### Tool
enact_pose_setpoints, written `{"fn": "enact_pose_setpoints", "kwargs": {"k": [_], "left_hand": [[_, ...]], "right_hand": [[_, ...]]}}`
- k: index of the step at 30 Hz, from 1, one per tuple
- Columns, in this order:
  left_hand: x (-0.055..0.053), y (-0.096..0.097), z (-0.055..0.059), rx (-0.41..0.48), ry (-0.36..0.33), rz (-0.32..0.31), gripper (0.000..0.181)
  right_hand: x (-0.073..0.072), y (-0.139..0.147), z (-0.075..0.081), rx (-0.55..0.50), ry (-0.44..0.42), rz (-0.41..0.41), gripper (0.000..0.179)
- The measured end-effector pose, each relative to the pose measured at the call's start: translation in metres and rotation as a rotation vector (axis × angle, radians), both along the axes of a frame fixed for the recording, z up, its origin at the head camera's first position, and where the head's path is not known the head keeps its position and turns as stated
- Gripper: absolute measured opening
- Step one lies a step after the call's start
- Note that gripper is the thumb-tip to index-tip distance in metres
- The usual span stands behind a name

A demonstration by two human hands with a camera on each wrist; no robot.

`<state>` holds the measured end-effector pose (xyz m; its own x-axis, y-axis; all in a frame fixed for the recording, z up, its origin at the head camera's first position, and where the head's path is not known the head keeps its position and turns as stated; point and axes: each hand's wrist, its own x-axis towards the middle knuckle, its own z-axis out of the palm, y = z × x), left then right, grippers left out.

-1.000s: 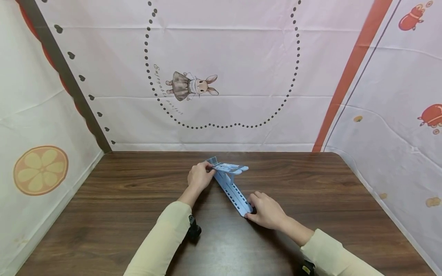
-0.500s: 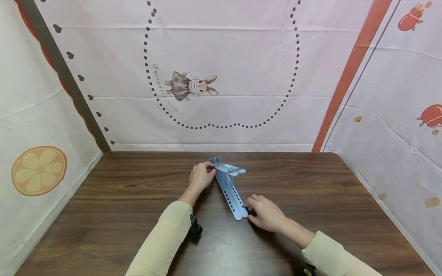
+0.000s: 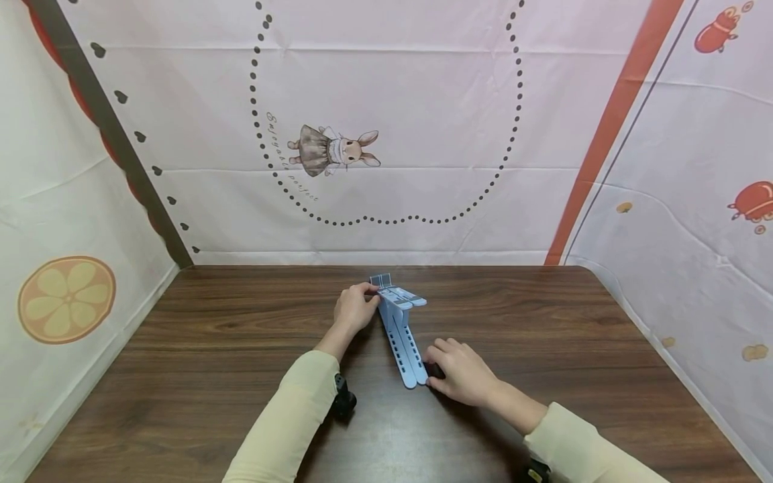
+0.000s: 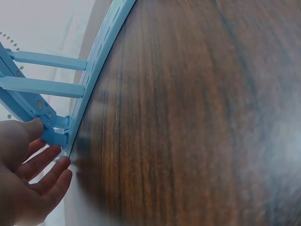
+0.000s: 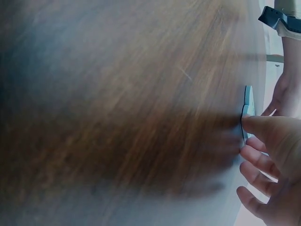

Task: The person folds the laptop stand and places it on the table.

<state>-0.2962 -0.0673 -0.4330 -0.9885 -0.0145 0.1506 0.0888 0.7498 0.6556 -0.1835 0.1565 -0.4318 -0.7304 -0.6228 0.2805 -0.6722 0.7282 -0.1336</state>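
Observation:
A light blue folding laptop stand (image 3: 403, 355) is on the table, its slotted base bars pointing toward me. The raised upper arms (image 3: 401, 296) slant above the base on short struts (image 4: 51, 87). At the far, hinged end my left hand (image 3: 355, 308) pinches the stand between thumb and index finger, the other fingers spread loosely below, as the left wrist view shows. My right hand (image 3: 465, 373) holds the right side of the near end (image 5: 249, 96) with thumb and forefinger, its remaining fingers loosely bent. Part of that end is hidden behind the thumb in the right wrist view.
The dark wood-grain table (image 3: 241, 376) extends on both sides of the stand. Behind it hangs a pale printed cloth (image 3: 423, 134) with a rabbit figure, and similar cloth borders the left and right sides.
The stand has turned, its near end swinging left and toward me, its far end shifting slightly right. My left hand has shifted slightly right with it, and my right hand slightly left.

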Motion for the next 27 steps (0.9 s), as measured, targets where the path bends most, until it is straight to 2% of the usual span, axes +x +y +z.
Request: {"fn": "enact_pose_setpoints", "kwargs": {"k": [4,7,14,27], "left_hand": [[0.0,0.0,0.0,0.002,-0.001,0.002,0.025],[0.0,0.0,0.001,0.0,-0.008,0.002,0.026],[-0.001,0.001,0.001,0.018,-0.016,-0.011,0.025],[-0.003,0.004,0.002,0.05,-0.013,-0.058,0.026]], "right_hand": [[-0.001,0.001,-0.001,0.025,0.035,0.023,0.031],[-0.002,0.002,0.0,0.024,0.025,0.055,0.035],[-0.002,0.001,0.002,0.042,0.042,0.099,0.034],[0.0,-0.01,0.001,0.013,0.073,0.092,0.032]]}}
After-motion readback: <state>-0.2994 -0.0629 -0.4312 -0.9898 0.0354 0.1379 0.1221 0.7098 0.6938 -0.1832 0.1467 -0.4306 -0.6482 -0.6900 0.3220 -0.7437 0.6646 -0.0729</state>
